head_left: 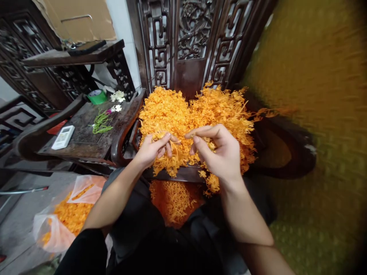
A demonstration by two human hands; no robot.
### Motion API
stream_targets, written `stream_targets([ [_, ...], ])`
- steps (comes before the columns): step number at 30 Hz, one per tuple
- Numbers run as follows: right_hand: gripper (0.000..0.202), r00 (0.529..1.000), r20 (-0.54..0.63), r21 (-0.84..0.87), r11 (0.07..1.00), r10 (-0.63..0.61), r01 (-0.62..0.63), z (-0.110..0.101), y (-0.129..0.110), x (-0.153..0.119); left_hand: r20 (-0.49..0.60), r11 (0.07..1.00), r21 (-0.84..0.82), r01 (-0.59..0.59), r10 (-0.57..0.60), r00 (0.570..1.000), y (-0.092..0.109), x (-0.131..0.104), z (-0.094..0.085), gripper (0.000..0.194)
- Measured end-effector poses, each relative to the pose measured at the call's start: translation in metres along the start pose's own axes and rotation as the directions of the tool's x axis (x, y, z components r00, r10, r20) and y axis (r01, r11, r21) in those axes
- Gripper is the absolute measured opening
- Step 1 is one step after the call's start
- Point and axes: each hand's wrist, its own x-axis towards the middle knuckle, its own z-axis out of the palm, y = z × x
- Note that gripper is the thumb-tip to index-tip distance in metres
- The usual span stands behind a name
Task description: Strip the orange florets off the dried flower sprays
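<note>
Two heaps of orange artificial flower sprigs, the left heap [164, 109] and the right heap [222, 105], lie on a dark wooden seat in front of me. My left hand [151, 149] is closed over the left heap, its thumb and fingers pinched on a small orange flower sprig [158, 135]. Facing it, my right hand [222, 152] has thumb and forefinger pinched together, with small orange-yellow flower pieces [211, 145] in its curled fingers. The two sets of fingertips are close together but apart. What exactly lies between the right fingertips is too small to make out.
On the dark side table [83, 147] at left are a white remote control [63, 136], green tape [96, 97], green stems [102, 123] and white flowers [117, 96]. A plastic bag [86, 189] of orange pieces stands on the floor. A carved chair back [190, 72] rises behind the heaps.
</note>
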Motion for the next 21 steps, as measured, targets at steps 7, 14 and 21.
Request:
stream_targets([
  [7, 0.047, 0.898, 0.137, 0.107, 0.895, 0.418, -0.433, 0.006, 0.039, 0.010, 0.161, 0.992, 0.052, 0.113, -0.120, 0.980, -0.005, -0.006, 0.007, 0.060],
  [14, 0.044, 0.891, -0.125, 0.338, 0.864, 0.435, -0.374, 0.017, 0.065, 0.016, 0.229, 0.990, 0.073, 0.122, -0.135, 0.964, -0.006, -0.008, 0.015, 0.058],
  [21, 0.058, 0.804, -0.077, 0.462, 0.736, 0.590, -0.495, -0.019, 0.074, 0.036, 0.275, 0.988, 0.011, 0.154, -0.151, 0.950, -0.011, -0.010, -0.006, 0.051],
])
